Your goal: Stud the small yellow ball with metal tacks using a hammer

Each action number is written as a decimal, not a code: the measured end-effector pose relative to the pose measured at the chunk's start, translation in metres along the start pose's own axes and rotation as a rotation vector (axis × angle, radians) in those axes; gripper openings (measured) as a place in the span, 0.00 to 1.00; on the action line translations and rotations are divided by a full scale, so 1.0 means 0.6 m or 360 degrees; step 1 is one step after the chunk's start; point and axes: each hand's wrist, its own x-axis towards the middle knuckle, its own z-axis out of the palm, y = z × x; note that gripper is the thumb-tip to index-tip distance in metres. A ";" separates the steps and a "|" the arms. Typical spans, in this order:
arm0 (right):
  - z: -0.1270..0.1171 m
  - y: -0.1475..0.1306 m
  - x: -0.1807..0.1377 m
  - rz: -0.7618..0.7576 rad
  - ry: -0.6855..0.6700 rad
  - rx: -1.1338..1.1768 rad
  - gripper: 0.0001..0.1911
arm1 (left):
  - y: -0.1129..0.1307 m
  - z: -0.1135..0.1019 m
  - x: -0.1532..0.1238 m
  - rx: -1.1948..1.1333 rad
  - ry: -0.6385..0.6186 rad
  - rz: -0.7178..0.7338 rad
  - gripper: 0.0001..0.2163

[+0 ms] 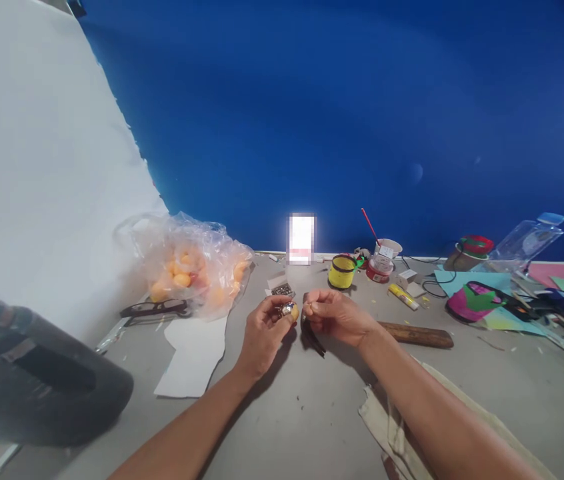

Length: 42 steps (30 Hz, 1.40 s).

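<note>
My left hand (265,330) is closed around a small yellow ball with shiny bits stuck on it (291,311), held above the grey table (312,413). Right beside it, my right hand (335,315) is pinched shut at the fingertips on something too small to make out, almost touching the ball. A dark object (312,337) lies on the table just under my right hand. A small box of shiny pins or studs (282,289) sits just behind my hands.
A clear plastic bag of orange balls (189,267) and dark glasses (155,309) lie left. White paper (195,353), a wooden stick (415,333), a yellow cup (342,271), pots, a plastic bottle (527,243) and coloured paper lie about. A black object (37,380) looms near left.
</note>
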 end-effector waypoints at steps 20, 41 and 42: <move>0.015 0.002 0.001 -0.0120 0.0017 -0.0126 0.16 | 0.013 -0.003 -0.006 0.0090 -0.0157 0.0248 0.08; -0.004 0.010 0.005 0.0113 -0.0096 -0.0002 0.16 | 0.008 -0.006 0.000 0.0003 -0.0362 -0.0016 0.08; -0.004 0.009 0.006 0.0100 -0.0085 0.0001 0.16 | 0.005 -0.006 0.001 -0.0101 -0.0348 -0.0093 0.08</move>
